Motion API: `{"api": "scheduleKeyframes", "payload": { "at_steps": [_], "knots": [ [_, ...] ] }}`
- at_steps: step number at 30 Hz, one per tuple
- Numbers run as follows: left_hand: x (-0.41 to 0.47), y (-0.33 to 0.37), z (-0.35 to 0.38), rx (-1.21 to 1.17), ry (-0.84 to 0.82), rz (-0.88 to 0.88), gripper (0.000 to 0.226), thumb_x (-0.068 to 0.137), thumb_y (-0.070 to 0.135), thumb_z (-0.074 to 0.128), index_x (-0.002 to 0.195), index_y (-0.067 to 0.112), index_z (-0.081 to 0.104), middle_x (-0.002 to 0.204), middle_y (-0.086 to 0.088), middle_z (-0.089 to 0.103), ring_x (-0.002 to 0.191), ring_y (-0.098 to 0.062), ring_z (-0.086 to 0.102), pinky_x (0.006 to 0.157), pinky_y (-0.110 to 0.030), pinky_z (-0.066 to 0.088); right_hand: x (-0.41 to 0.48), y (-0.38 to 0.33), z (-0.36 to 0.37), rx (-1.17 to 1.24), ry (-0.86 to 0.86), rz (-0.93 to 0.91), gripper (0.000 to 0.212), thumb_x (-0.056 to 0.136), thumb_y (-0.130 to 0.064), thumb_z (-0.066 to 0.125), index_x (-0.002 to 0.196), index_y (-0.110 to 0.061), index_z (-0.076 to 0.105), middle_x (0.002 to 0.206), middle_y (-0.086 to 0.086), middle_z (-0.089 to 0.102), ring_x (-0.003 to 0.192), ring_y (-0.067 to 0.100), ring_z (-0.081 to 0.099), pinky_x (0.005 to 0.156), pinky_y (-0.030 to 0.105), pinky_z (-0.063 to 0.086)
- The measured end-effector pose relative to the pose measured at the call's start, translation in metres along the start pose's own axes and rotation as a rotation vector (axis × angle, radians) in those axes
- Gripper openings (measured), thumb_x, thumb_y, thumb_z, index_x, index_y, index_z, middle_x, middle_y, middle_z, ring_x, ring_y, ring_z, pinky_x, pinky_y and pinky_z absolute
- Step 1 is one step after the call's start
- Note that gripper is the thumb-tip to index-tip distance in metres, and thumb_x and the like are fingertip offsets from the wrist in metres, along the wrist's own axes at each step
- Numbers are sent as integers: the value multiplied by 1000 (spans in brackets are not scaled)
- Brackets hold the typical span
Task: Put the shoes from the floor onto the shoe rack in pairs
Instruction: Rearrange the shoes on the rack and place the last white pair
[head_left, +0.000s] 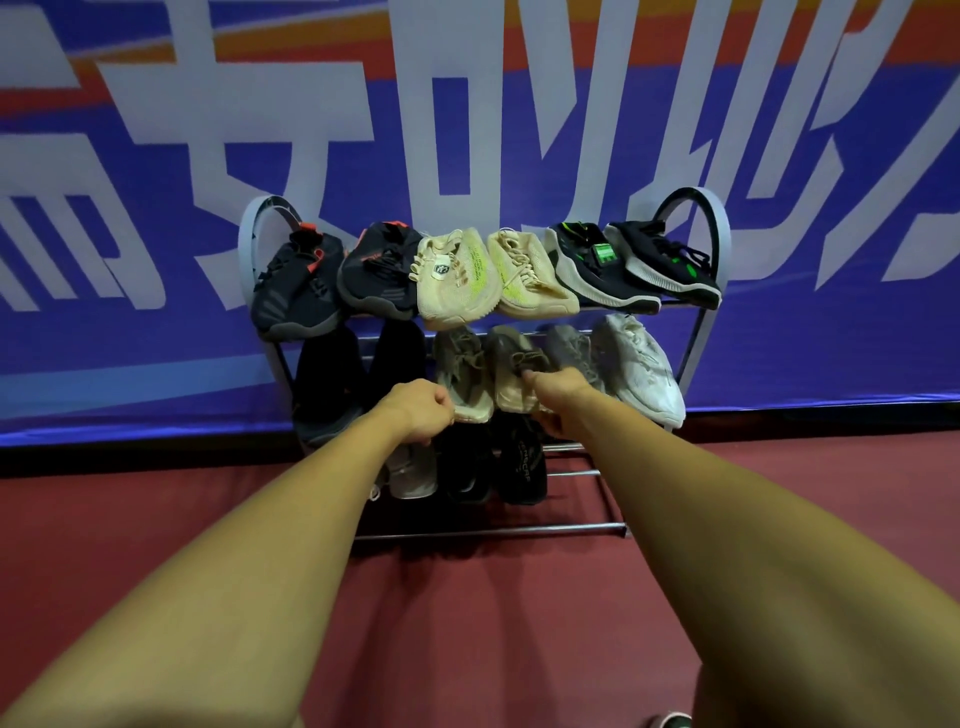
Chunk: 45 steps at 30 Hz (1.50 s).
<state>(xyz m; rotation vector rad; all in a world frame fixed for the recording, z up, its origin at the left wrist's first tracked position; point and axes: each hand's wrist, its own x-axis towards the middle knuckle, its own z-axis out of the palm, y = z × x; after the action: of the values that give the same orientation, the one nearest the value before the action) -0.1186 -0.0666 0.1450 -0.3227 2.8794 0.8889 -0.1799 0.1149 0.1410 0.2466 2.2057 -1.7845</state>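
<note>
We seat the tan pair on the middle shelf of the rack, left grip curled round one heel, right grip pinching the other shoe; next, we judge, release both and withdraw.

Obs.: 2 forearms in view, both bare, elbow to wrist. Left hand and right hand ungloved.

Shoe rack, three tiers, stood against a blue banner.
Top: grey-red pair, cream pair, black-green pair.
Middle: black pair, white pair; left hand gripped left beige shoe, right hand gripped right beige shoe.
Bottom: black slippers.
</note>
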Motion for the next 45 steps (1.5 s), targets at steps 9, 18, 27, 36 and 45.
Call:
{"api": "scheduleKeyframes", "payload": {
  "at_steps": [9, 18, 27, 36, 45],
  "knots": [
    [-20, 20, 1, 92, 39, 0, 21, 86, 26, 58, 103, 14, 63, 106, -10, 67, 95, -29, 64, 87, -37, 54, -32, -9, -15, 39, -140, 148, 19, 97, -31, 52, 88, -15, 55, 69, 2, 52, 54, 13, 50, 37, 17, 32],
    [-39, 37, -3, 170, 118, 117, 77, 77, 13, 50, 139, 56, 31, 115, -8, 58, 102, -34, 58, 89, -46, 52, -62, -10, -37, -181, -328, 266, 15, 96, -18, 47, 81, -17, 47, 53, -7, 45, 38, 3, 42, 40, 11, 24],
    [-46, 36, -2, 212, 176, 115, 68, 86, 26, 55, 142, 58, 31, 128, -14, 48, 116, -40, 53, 98, -43, 47, -75, -14, -52, -274, -298, -43, 19, 89, -2, 59, 76, -13, 50, 62, 11, 56, 46, 13, 44, 43, 20, 29],
    [-52, 40, -9, 328, 336, 57, 27, 88, 23, 64, 113, 27, 53, 115, -9, 60, 106, -35, 57, 73, -35, 40, -69, -12, -53, -157, -232, -60, 21, 89, 2, 52, 81, -18, 55, 66, 6, 54, 48, 15, 47, 46, 22, 29],
    [-52, 39, -6, 348, 414, 154, 22, 86, 37, 68, 101, 23, 59, 106, -11, 65, 103, -38, 60, 71, -35, 38, -57, -10, -45, 171, -98, -14, 51, 80, -37, 78, 115, -12, 52, 68, 2, 54, 53, 13, 52, 53, 26, 42]
  ]
}}
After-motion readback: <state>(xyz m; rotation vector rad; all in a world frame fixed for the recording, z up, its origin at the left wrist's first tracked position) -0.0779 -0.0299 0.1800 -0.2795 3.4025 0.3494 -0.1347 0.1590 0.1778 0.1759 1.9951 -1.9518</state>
